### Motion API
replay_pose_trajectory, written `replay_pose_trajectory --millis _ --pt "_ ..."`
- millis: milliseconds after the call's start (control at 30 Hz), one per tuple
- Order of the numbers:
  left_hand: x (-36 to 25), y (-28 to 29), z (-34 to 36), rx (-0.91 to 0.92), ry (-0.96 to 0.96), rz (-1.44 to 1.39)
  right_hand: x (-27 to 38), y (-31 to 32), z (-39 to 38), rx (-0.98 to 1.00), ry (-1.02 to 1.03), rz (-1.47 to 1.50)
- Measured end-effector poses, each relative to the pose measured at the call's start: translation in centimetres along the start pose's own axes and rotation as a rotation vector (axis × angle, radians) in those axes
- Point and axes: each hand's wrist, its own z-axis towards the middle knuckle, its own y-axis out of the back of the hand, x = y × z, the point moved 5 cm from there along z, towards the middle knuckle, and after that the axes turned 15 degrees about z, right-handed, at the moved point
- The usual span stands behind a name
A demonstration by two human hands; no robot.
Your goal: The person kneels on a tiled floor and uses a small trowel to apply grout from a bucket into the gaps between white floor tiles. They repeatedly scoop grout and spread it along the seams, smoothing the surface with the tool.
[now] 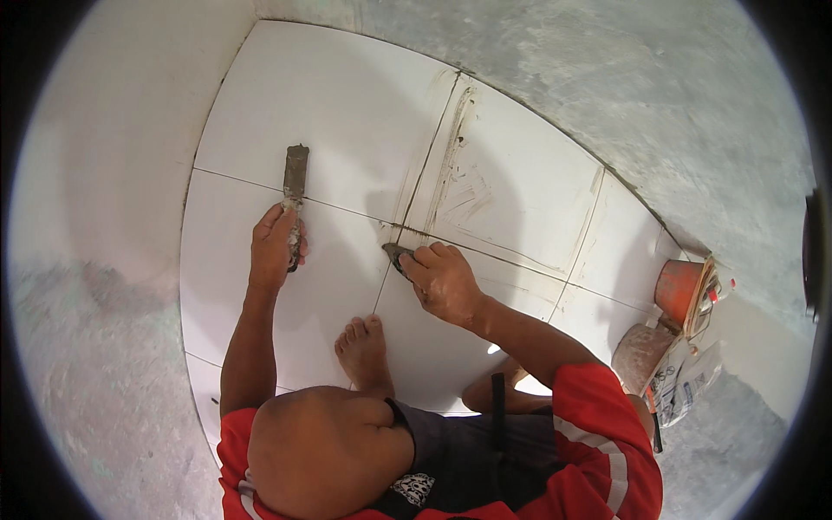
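Note:
My left hand (274, 244) is closed around the mortar-crusted handle of a narrow trowel (295, 172). Its flat blade, coated in grey-brown paste, points away from me over the white floor tiles (338, 113). To the right, my right hand (446, 284) pinches a small dark, paste-smeared scraper (396, 256); the fingers hide part of it, so its exact kind is unclear. The scraper's tip is close to the crossing of the tile joints (400, 227). Dark paste lines some joints, and smears (458, 143) run across the tiles beyond my right hand.
Grey plastered walls (624, 87) border the floor. An orange bucket (679, 286), a dirty second container (640, 357) and crumpled plastic bags (689, 381) stand at the right by the wall. My bare foot (362, 351) rests on the tiles between my arms.

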Motion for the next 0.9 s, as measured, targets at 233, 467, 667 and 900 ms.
replay_pose_trajectory --millis 233,467,667,900 --pt "0.0 0.0 -0.2 -0.003 -0.040 0.044 -6.1 5.3 1.6 -0.408 -0.170 0.126" --pt "-0.3 -0.8 -1.1 0.073 -0.044 0.046 -9.2 11.2 9.7 -0.382 -0.187 -0.373" --pt "-0.6 -3.5 -3.4 0.189 0.010 -0.058 -3.8 2.3 2.2 -0.211 -0.285 0.257" --pt "-2.7 -6.6 -6.9 0.338 0.126 -0.174 -0.3 4.2 4.1 -0.571 -0.242 0.828"
